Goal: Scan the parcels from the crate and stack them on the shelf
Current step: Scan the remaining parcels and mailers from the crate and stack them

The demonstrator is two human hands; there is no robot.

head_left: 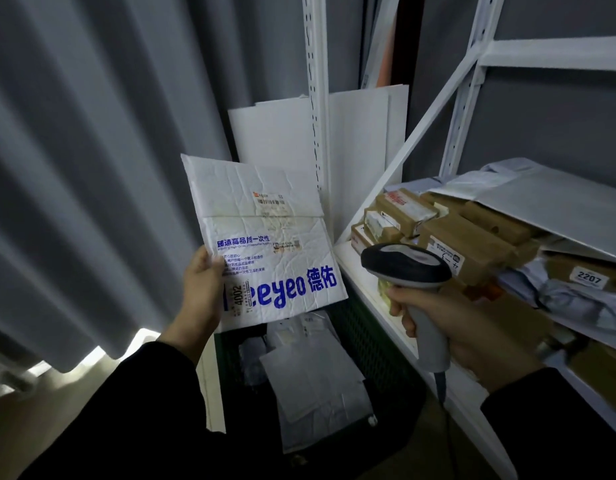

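Note:
My left hand (202,289) grips the lower left edge of a white padded parcel (265,237) with blue lettering, holding it upright above the crate. Shipping labels sit on its upper half. My right hand (448,327) grips the handle of a grey barcode scanner (408,268), whose dark head points left towards the parcel. Below both, a dark green crate (379,344) holds several white and grey parcels (317,382). To the right, the white shelf (375,306) carries a pile of brown boxes (469,244) and grey mailers.
A grey curtain (92,168) hangs along the left. White boards (362,150) lean behind the white rack upright (318,98). A large grey mailer (559,206) lies on top of the shelf pile. A box labelled 2207 (590,279) sits at the right.

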